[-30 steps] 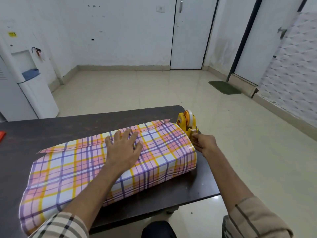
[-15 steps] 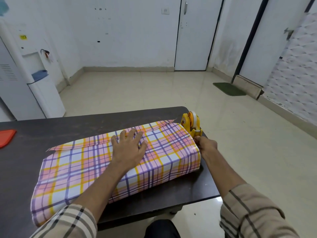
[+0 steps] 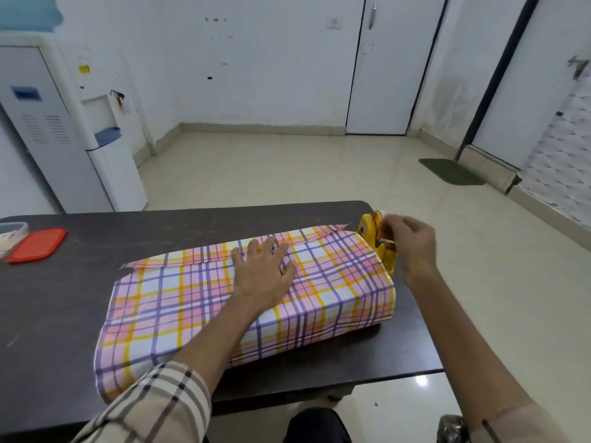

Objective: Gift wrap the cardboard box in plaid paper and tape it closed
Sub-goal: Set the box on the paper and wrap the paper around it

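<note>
Right hand (image 3: 412, 241) is up off the table edge now and sits at the top of the yellow tape dispenser (image 3: 372, 233), where half a second back it was low beside the parcel's right end. The view has also swung left a bit, so more of the stuff on that side shows. The dark table (image 3: 80, 298) fills the lower half of the view, and the cardboard box lies across the middle of it at a slant, completely hidden under the plaid paper (image 3: 179, 314). 1 paper edge overlaps along the far top side, and a flat strip of it sticks out past that far edge. The left hand (image 3: 263, 274) lies flat on top near the overlap, fingers spread and straight, pressing the paper down. The right hand's fingers curl in and pinch at the dispenser by the roll; it's too blurry to tell if a tape end is between them. The dispenser stands touching the parcel's far right corner. At the table's far left are a red lid (image 3: 36, 244) and, just beside it, a clear container (image 3: 11, 231).
</note>
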